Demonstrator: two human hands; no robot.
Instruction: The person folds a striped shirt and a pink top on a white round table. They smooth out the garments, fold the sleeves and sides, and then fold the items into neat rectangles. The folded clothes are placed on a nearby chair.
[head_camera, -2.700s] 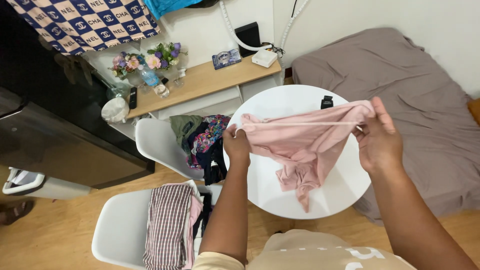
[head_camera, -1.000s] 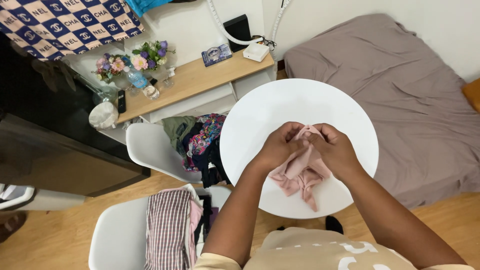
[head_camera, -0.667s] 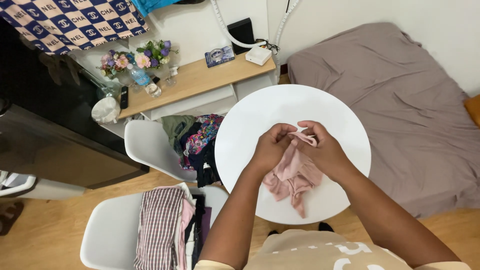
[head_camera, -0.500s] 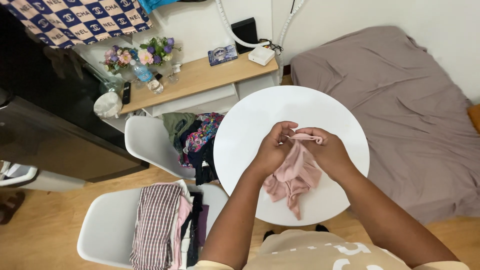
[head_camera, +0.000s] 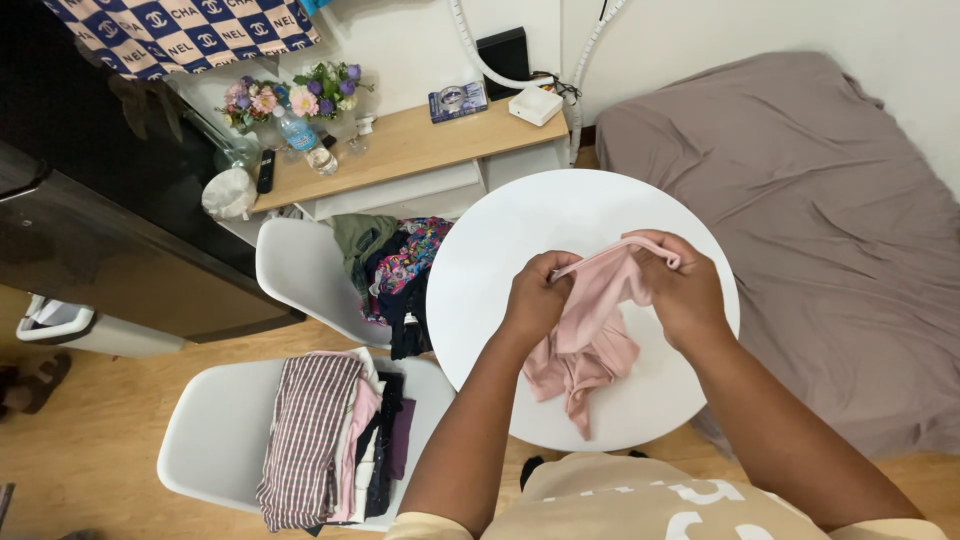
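— Left hand (head_camera: 537, 298) and right hand (head_camera: 685, 290)?
— Both pinched on the pink garment (head_camera: 590, 335), stretching its top edge between them.
— Where is it?
— Hanging over the round white counter (head_camera: 500, 240).

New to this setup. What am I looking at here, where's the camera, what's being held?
There is no machine here: a person works with two bare hands. The single camera sits on the person's head and looks down, so the forearms enter from the bottom. The left hand and right hand both grip a soft pink cloth garment, its lower part resting on the round white table. Apart from the garment, the tabletop shows bare. To the left, one white plastic chair carries a stack of folded clothes; another white chair holds a loose heap of colourful clothes.
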